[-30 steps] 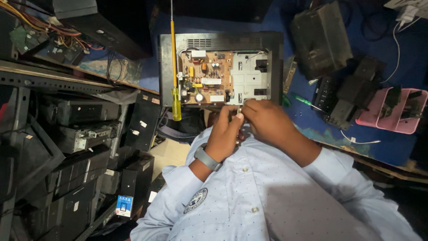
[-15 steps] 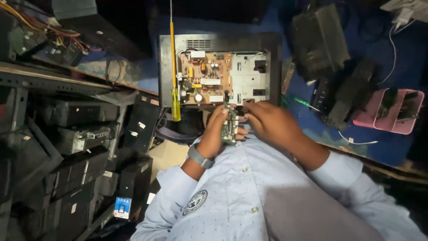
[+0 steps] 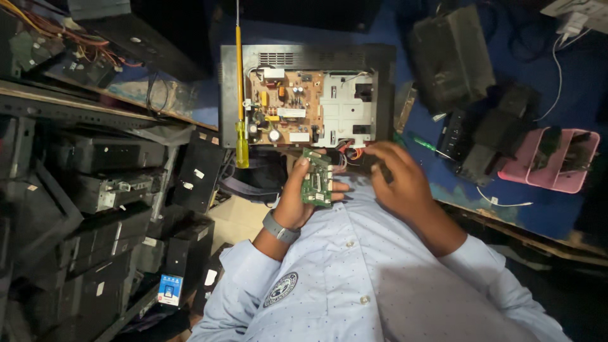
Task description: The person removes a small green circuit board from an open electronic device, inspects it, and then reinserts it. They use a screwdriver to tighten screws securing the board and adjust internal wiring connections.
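My left hand [image 3: 292,204], with a watch on the wrist, is shut on a small green circuit board [image 3: 316,180] and holds it upright just below the open black chassis [image 3: 382,95]. My right hand [image 3: 399,180] rests at the chassis's near edge, fingers curled by a dark part next to the red and orange wires [image 3: 352,152]; whether it grips anything is hidden. Inside the chassis lie a brown power board [image 3: 285,114] and a grey metal plate [image 3: 345,115]. A yellow-handled screwdriver [image 3: 241,130] lies along the chassis's left edge.
Black housings [image 3: 451,58] and smaller black parts [image 3: 481,136] lie on the blue table at the right, beside a pink tray [image 3: 550,163]. A green screwdriver [image 3: 420,144] lies near my right hand. Stacked black units [image 3: 101,190] fill the shelves at left.
The green board has come away from the chassis edge and now sits in my left hand, nearer my body. My right hand has moved right, apart from the left.
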